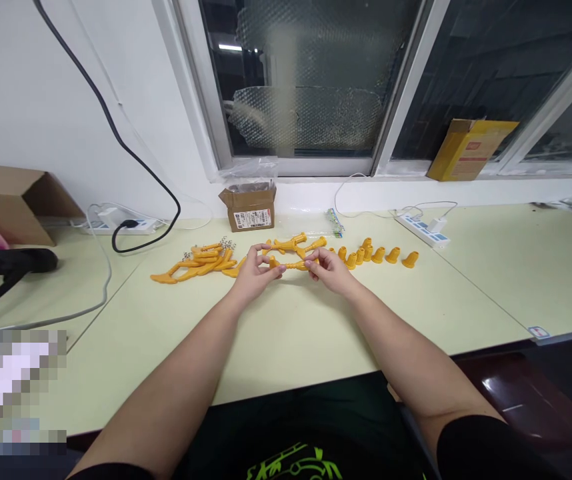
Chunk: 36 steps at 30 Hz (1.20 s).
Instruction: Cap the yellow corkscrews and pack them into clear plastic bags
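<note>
My left hand (pixel 255 275) and my right hand (pixel 332 270) hold a slim orange-yellow plastic piece (pixel 293 266) level between them, just over the table. Thumb and fingers of each hand close on one end, so both ends are partly covered. Right behind my hands lie several longer yellow plastic parts (pixel 291 245) with flared ends. To the left is a pile of curved yellow handle-like pieces (pixel 206 261), with small metal springs (pixel 226 244) at its back edge. Several short yellow cone-shaped caps (pixel 378 255) stand in loose rows to the right.
Behind the parts, an opened cardboard box (pixel 251 208) and a clear plastic bag (pixel 306 223) rest by the wall. Power strips (pixel 423 229) with cables lie at both sides. A black cable (pixel 116 133) hangs at left. The pale table (pixel 286 347) ends near my body.
</note>
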Motion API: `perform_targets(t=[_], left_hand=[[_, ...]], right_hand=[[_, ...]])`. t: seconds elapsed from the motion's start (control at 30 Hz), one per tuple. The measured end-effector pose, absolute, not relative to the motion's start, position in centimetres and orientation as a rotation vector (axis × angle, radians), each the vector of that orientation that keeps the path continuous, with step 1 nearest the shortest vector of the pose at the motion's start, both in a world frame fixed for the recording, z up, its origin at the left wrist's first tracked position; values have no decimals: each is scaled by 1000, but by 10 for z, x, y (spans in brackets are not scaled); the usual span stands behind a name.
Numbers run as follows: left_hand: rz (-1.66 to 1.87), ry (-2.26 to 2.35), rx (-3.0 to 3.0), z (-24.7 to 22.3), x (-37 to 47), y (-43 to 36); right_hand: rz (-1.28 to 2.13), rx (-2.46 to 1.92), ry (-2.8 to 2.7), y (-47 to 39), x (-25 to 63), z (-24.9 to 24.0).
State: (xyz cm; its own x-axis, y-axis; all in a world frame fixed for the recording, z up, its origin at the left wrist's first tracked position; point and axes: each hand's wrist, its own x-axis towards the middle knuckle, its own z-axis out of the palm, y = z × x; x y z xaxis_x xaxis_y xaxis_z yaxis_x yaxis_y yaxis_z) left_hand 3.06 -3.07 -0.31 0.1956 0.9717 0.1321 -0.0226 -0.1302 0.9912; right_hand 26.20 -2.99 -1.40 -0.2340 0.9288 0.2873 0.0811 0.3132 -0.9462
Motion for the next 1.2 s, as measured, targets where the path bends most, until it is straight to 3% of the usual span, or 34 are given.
perform_targets(t=[0.27,0.5,1.0,1.2], left_hand=[[1171,1243,916,1,31,-22],[1194,1030,944,-6,21,-15],[1011,1129,1216,-20,17,-7],[1399,1234,1466,-4,1,-1]], right_hand=[[488,-781,-1972,-42,262,-3],[474,-841,-1987,-33,264,-12],[435,-865,-1932,-33,264,-11],[461,-960,-1726,-32,272,-10]])
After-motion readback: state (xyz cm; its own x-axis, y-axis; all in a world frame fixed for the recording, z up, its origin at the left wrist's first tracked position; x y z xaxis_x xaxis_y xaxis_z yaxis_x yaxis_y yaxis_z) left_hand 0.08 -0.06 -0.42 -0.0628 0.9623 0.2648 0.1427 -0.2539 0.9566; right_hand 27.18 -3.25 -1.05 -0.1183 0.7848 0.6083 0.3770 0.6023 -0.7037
